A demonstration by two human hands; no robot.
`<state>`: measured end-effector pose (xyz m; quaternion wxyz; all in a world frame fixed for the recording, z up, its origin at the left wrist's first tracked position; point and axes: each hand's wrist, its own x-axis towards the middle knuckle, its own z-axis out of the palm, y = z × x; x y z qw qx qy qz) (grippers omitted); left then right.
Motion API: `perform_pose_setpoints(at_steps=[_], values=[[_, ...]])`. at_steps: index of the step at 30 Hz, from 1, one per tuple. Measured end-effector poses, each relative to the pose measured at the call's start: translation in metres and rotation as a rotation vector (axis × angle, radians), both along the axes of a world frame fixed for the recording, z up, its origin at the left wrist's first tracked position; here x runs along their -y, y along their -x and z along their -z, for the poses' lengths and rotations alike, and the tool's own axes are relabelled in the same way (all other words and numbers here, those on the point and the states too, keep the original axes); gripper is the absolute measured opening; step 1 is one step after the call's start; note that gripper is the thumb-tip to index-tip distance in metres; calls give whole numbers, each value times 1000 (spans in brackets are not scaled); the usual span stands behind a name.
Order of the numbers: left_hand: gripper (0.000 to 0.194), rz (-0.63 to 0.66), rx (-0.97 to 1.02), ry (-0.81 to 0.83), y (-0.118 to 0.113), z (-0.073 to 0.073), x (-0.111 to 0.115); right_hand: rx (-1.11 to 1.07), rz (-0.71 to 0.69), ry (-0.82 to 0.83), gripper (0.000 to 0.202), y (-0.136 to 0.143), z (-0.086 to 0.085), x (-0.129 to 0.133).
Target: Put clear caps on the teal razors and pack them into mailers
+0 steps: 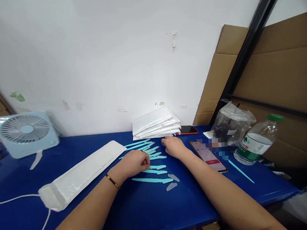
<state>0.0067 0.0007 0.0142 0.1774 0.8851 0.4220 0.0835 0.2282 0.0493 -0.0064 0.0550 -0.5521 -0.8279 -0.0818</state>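
Note:
Several turquoise eyebrow razors (152, 180) lie in a loose column on the blue table, blades pointing right. My left hand (134, 162) is closed over the middle of the column, fingertips curled down among the handles; whether a razor is in them is hidden. Two clear blade caps (171, 186) rest beside the nearest razor. Farther back, my right hand (175, 146) is closed, its fingertips low in front of a stack of white padded envelopes (154, 123). What its fingers hold, if anything, cannot be made out.
A long white padded envelope (81, 176) lies left, with a white cable (16, 198) near it. Beyond stands a light blue fan (27, 131). To the right are a lit phone (208, 156), a thin turquoise stick (241, 172), a plastic bag (230, 119) and a water bottle (258, 143). Another phone (189, 129) lies behind.

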Motion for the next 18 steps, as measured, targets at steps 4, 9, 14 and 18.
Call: perform_pose_setpoints(at_steps=[4, 9, 14, 18], values=[[17, 30, -42, -108, -2, 1, 1, -259, 1, 46, 15, -9, -4, 1], [18, -32, -55, -178, -2, 1, 0, -1005, -214, 470, 17, -19, -12, 6], [17, -109, 132, -53, 6, -3, -6, -1256, -256, 660, 28, -13, -14, 15], [19, -140, 239, 18, 10, -4, -9, -1357, -240, 633, 26, -10, -12, 14]])
